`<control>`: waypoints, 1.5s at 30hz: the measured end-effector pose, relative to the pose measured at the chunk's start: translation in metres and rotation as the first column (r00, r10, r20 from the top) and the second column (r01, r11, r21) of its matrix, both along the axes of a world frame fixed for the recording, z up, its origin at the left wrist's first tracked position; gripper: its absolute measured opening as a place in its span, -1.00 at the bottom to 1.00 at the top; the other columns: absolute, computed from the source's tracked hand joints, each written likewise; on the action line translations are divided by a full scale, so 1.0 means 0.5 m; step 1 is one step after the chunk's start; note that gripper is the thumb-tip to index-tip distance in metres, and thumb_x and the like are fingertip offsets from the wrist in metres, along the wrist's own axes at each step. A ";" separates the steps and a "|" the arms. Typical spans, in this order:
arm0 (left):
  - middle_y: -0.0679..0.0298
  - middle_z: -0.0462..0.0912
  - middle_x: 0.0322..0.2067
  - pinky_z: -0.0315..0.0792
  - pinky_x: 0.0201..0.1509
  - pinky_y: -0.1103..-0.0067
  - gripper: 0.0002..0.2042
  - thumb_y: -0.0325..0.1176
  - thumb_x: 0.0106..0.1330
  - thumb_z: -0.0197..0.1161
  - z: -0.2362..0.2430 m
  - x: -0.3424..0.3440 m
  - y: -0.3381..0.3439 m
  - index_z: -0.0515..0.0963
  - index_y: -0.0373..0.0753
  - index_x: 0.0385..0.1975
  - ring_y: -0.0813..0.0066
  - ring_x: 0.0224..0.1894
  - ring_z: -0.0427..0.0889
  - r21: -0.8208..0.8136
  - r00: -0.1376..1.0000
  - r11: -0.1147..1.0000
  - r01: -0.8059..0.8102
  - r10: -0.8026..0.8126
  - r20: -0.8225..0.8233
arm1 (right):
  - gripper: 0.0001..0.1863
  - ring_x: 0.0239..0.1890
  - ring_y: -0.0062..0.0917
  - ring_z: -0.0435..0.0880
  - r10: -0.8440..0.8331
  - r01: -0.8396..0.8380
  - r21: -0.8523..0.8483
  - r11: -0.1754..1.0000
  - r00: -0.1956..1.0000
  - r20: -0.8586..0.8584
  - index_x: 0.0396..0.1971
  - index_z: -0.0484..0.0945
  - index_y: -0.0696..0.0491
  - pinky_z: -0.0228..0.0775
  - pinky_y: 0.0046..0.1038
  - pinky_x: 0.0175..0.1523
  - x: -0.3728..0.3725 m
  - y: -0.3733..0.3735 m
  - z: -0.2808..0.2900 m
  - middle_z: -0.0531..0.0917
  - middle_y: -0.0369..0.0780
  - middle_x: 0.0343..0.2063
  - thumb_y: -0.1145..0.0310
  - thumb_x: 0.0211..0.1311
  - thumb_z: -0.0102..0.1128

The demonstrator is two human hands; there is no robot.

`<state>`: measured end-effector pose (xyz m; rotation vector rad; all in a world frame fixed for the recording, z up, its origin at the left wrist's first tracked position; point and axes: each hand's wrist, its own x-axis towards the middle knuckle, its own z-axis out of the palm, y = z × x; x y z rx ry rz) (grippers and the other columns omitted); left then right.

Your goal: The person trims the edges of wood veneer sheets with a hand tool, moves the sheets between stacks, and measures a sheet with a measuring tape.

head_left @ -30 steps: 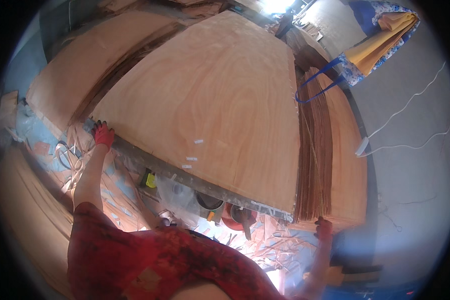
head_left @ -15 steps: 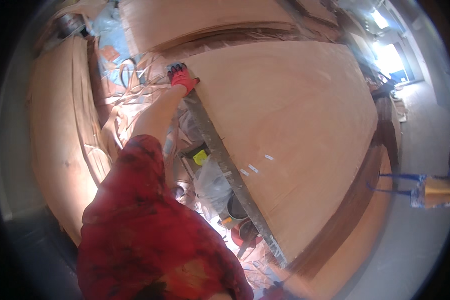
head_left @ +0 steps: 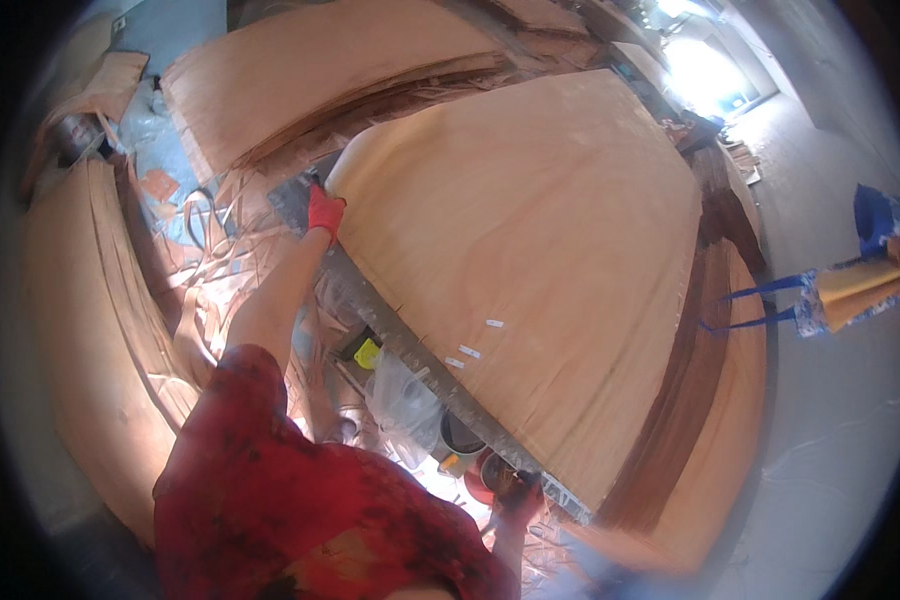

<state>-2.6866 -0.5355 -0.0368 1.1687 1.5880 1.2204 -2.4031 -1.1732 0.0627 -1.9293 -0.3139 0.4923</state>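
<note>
My red-gloved left hand grips the far left end of a large pale veneer sheet, whose corner there is bent up off the grey metal-edged bench. My gloved right hand is closed at the sheet's near edge, toward the bottom right; whether it grips the sheet is hard to make out. Three small white strips lie on the sheet near that edge. Under the bench edge are a clear plastic bag, a yellow object and dark containers.
Veneer stacks lie beyond the sheet, to the left and along the right. Scrap strips litter the left side. A blue floral bag with yellow lining is at the right, over the grey floor, where white cords lie.
The view has swung to the left. The sheet's left corner has risen in my left hand. My right hand has moved from the right-hand stacks to the sheet's near edge.
</note>
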 end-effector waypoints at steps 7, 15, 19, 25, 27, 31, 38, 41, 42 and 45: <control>0.11 0.64 -0.11 0.55 -0.09 0.38 -0.47 -0.40 0.06 0.42 0.189 0.157 -0.079 0.43 -0.33 0.06 0.24 -0.17 0.65 0.076 0.744 0.994 0.076 -0.107 0.660 | -0.60 -0.66 -0.60 0.45 0.058 0.063 0.226 0.972 0.869 -0.492 -0.21 0.64 0.14 0.31 -0.52 -0.58 -0.058 0.226 -0.015 0.44 -0.33 -0.70 0.07 0.42 0.10; 0.11 0.62 -0.21 0.50 -0.12 0.40 -0.37 -0.46 0.19 0.24 0.410 0.429 -0.420 0.29 -0.15 0.33 0.32 -0.24 0.57 0.364 0.816 0.801 0.476 -0.556 0.158 | -0.59 -0.64 -0.59 0.32 0.397 -0.012 0.451 0.892 0.495 -0.773 0.18 0.35 -0.05 0.22 -0.48 -0.49 -0.176 0.166 -0.106 0.35 -0.36 -0.62 0.09 0.47 0.00; 0.00 0.59 -0.22 0.51 -0.13 0.26 -0.40 -0.44 0.20 0.18 0.300 0.574 -0.598 0.29 -0.13 0.32 0.04 -0.21 0.62 0.629 0.770 0.493 0.602 -0.567 -0.293 | -0.57 -0.63 -0.63 0.33 0.399 -0.059 0.427 0.902 0.490 -0.775 0.18 0.34 0.00 0.19 -0.52 -0.50 -0.171 0.199 -0.087 0.34 -0.35 -0.61 0.07 0.48 -0.01; 0.10 0.57 -0.30 0.50 -0.22 0.30 -0.45 -0.44 0.25 0.18 0.197 0.685 -0.831 0.29 -0.18 0.28 0.08 -0.27 0.61 0.568 0.578 0.251 0.784 -0.627 -0.522 | -0.74 -0.56 -0.58 0.43 0.394 -0.058 0.402 0.914 0.370 -0.842 -0.06 0.45 0.00 0.29 -0.51 -0.47 -0.112 0.188 -0.147 0.43 -0.32 -0.56 0.14 0.49 0.00; 0.15 0.58 -0.27 0.50 -0.16 0.32 -0.50 -0.44 0.31 0.06 0.209 0.733 -0.918 0.27 -0.18 0.29 0.14 -0.22 0.60 0.478 0.455 0.173 0.861 -0.679 -0.576 | -0.79 -0.53 -0.52 0.49 0.630 -0.218 0.616 0.757 0.494 -0.599 -0.21 0.47 0.02 0.35 -0.47 -0.45 -0.062 0.144 -0.263 0.50 -0.29 -0.50 0.18 0.45 0.04; 0.17 0.60 -0.19 0.49 -0.06 0.32 -0.53 -0.39 0.35 0.00 0.183 0.730 -1.026 0.26 -0.18 0.29 0.14 -0.15 0.60 0.294 0.276 0.094 0.951 -0.686 -0.673 | -0.70 -0.42 -0.49 0.55 0.621 0.118 0.622 0.774 0.054 -0.782 -0.22 0.49 0.03 0.42 -0.35 -0.29 -0.021 0.099 -0.285 0.55 -0.29 -0.45 0.08 0.43 0.02; 0.17 0.65 -0.18 0.51 -0.04 0.28 -0.40 -0.31 0.23 0.21 0.104 0.727 -1.120 0.26 -0.17 0.31 0.02 -0.15 0.64 -0.053 -0.114 -0.130 0.990 -0.522 -0.845 | -0.51 0.10 -0.34 0.58 0.678 -0.038 0.677 0.735 0.062 -0.733 0.26 0.32 0.09 0.44 -0.28 0.19 -0.029 0.031 -0.339 0.58 -0.16 0.09 0.10 0.52 -0.09; 0.14 0.66 -0.15 0.50 -0.02 0.27 -0.51 -0.22 0.29 0.19 0.148 0.683 -1.115 0.39 -0.21 0.22 0.04 -0.13 0.65 -0.041 -0.158 -0.238 0.970 -0.494 -0.855 | -0.67 -0.05 -0.42 0.62 0.745 -0.282 0.692 0.664 0.177 -0.643 0.06 0.49 0.11 0.47 -0.37 0.08 -0.018 0.016 -0.285 0.64 -0.22 -0.12 0.24 0.43 0.05; 0.13 0.67 -0.20 0.50 -0.04 0.26 -0.61 -0.18 0.33 0.16 0.164 0.648 -1.099 0.48 -0.21 0.09 0.06 -0.16 0.65 -0.050 -0.133 -0.149 0.988 -0.618 -0.775 | -0.67 -0.07 -0.44 0.64 0.786 -0.343 0.712 0.612 0.170 -0.594 0.03 0.51 0.12 0.49 -0.38 0.04 -0.013 0.016 -0.248 0.66 -0.23 -0.14 0.24 0.42 0.08; 0.09 0.67 -0.33 0.52 -0.16 0.27 -0.67 -0.08 0.40 0.08 0.290 0.530 -1.091 0.61 -0.22 -0.33 0.09 -0.25 0.66 -0.129 0.143 0.335 0.933 -0.675 -0.724 | -0.66 -0.16 -0.49 0.64 0.793 -0.494 0.627 0.602 0.278 -0.542 0.03 0.52 0.10 0.50 -0.42 -0.05 0.037 0.005 -0.182 0.67 -0.24 -0.17 0.20 0.41 0.10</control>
